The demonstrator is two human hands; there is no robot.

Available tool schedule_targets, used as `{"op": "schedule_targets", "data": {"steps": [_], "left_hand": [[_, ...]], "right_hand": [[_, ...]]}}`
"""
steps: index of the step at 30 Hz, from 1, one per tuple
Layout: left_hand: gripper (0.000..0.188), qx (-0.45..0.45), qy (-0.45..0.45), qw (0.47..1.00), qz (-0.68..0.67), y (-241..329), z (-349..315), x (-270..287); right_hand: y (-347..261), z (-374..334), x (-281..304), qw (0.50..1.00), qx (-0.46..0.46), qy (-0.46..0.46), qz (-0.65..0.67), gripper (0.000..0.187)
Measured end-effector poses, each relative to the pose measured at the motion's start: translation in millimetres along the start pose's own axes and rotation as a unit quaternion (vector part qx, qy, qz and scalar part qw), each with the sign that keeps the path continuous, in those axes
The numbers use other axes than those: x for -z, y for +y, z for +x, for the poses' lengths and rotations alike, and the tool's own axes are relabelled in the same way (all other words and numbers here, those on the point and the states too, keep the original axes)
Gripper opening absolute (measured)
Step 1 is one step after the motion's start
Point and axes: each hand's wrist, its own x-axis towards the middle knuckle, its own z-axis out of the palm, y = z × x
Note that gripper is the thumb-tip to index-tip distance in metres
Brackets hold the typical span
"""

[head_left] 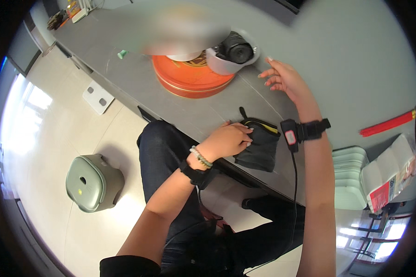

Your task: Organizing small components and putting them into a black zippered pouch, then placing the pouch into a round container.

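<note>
A dark grey zip pouch (259, 145) with a yellow lining showing at its partly open mouth lies on the grey counter. My left hand (227, 139) grips its left side, fingers bent over the fabric. A dark pull tab sticks up from the pouch's far corner. Farther off and to the right, my right hand (287, 82) is raised over the counter with fingers apart and nothing visible in them. Nearest to it is a translucent plastic tub (224, 66) with a black rolled item (240, 50) inside, possibly a roll of bags.
The tub stands against a round orange tin (185, 83). Something blurred covers the tin's far side. Green trays (349, 171), a white package (379, 182) and a red bundle (387, 123) are at right. A green stool (92, 182) and white scale (98, 97) stand on the floor.
</note>
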Motion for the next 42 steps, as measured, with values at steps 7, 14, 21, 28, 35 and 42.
{"op": "schedule_targets", "data": {"steps": [7, 14, 21, 28, 35, 42], "left_hand": [[0.022, 0.008, 0.005, 1.000, -0.001, 1, 2, -7], [0.022, 0.019, 0.011, 1.000, 0.010, 6, -3, -7], [0.021, 0.006, -0.002, 1.000, -0.001, 8, 3, 1], [0.023, -0.005, -0.001, 1.000, 0.003, 5, -3, 2], [0.022, -0.036, 0.020, 0.999, 0.011, 9, 6, -6], [0.022, -0.013, 0.018, 1.000, -0.004, 17, 11, 5]], "right_hand": [[22, 54, -7, 0.992, -0.020, -0.081, 0.094, 0.036], [30, 54, -15, 0.988, 0.039, -0.071, 0.130, 0.030], [29, 31, 2, 0.990, 0.053, -0.024, 0.132, 0.028], [66, -64, 42, 0.956, 0.046, 0.149, 0.248, 0.026], [143, -183, 139, 0.931, -0.037, 0.288, 0.222, 0.021], [196, -240, 190, 0.867, -0.061, 0.419, 0.263, 0.028]]}}
